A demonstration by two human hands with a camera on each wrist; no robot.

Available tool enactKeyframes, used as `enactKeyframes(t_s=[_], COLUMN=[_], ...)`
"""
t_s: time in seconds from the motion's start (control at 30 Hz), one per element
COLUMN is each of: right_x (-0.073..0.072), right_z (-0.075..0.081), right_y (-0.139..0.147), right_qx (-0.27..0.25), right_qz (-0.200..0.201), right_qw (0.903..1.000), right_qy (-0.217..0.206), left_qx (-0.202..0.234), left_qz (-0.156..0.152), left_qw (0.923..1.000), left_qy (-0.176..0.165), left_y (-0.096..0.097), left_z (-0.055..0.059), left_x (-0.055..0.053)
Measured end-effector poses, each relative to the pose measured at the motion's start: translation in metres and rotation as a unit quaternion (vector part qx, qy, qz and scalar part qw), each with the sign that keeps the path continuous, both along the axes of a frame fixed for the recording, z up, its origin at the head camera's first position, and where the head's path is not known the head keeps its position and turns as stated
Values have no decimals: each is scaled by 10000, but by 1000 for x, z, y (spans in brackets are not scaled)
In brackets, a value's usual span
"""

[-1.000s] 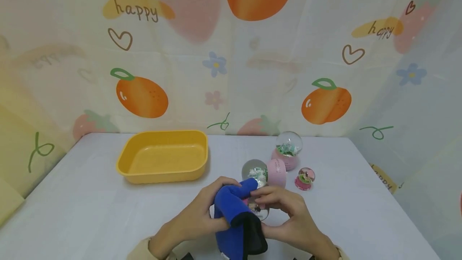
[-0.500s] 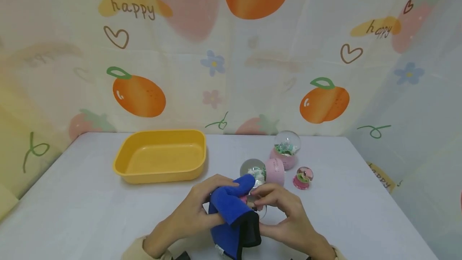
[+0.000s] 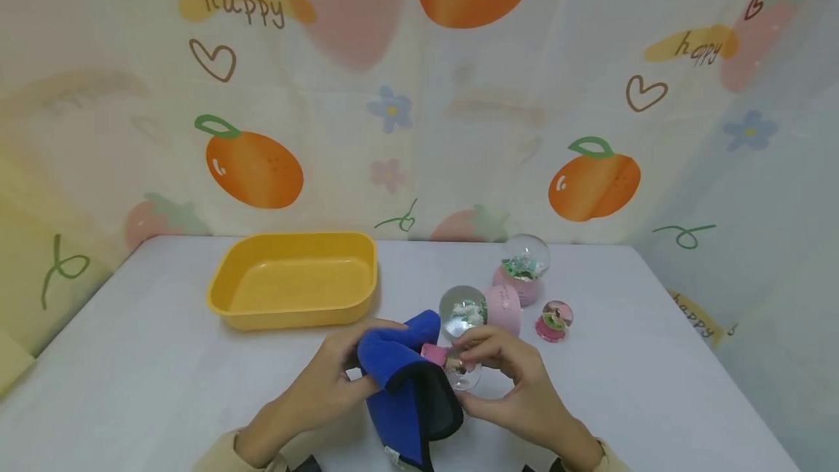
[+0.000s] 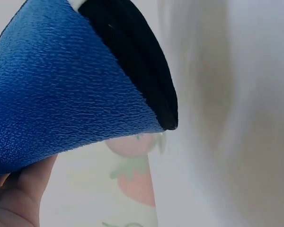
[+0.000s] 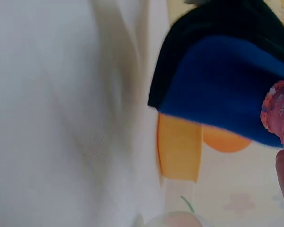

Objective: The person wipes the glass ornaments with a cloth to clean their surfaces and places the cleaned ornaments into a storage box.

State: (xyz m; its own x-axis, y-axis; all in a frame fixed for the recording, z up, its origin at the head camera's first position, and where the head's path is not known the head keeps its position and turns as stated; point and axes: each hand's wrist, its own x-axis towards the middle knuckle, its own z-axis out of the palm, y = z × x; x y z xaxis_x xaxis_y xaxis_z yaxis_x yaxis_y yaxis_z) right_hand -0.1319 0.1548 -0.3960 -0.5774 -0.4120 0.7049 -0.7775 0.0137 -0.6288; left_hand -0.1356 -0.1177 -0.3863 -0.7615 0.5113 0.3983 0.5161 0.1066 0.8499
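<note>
A blue cloth [image 3: 400, 377] with black edging hangs folded from my left hand [image 3: 328, 377], which grips it between thumb and fingers. In the left wrist view the cloth [image 4: 71, 90] fills the upper left, above part of the palm. My right hand [image 3: 507, 384] holds a small snow globe [image 3: 464, 371] by its clear ball, thumb below and fingers above. Its pink base [image 3: 433, 354] points left, right at the cloth. At the right edge of the right wrist view, the pink base [image 5: 277, 109] shows against the blue cloth.
Just behind my hands a larger snow globe [image 3: 501, 308] lies on its side. Another pink-based snow globe [image 3: 521, 275] stands upright behind it, and a small one [image 3: 554, 321] sits to the right. A yellow tray [image 3: 295, 317] stands at the back left of the white table [image 3: 131, 355].
My left hand and the cloth have moved left, away from the small snow globe, so more of its pink base shows. My right hand still holds the ball.
</note>
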Motion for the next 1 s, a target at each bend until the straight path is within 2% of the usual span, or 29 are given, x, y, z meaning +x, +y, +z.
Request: enactKeyframes(t_s=[0.13,0.3,0.43,0.57,0.67,0.83,1.0], right_x=[-5,-18,-30,-42,-51,-62,-69], right_z=[7,15,21,27,32,38,42], right_y=[2,0,-8,-18,-25,-36,-46], right_qx=[90,303,445,653,779,780,735], right_qz=[-346,-694,-730,-756,-715,-527,-741], right_qw=[9988,9964,9954,9940,9932,9941,9928], right_qy=[-336,-381,-434,-456,-494,-544,-588], left_qx=[-201,-544,-709,-859,-865,-618,-558], left_qz=[143,-4,-83,-1,121,411,515], left_qw=[9997,9983,9968,9955,9958,9971,9959], left_qy=[-43,-227,-354,-408,-281,195,493], left_y=[-11,-19,-21,-24,-27,-34,-39], left_z=[-2,0,2,5,7,11,14], left_x=[2,7,8,9,10,11,11])
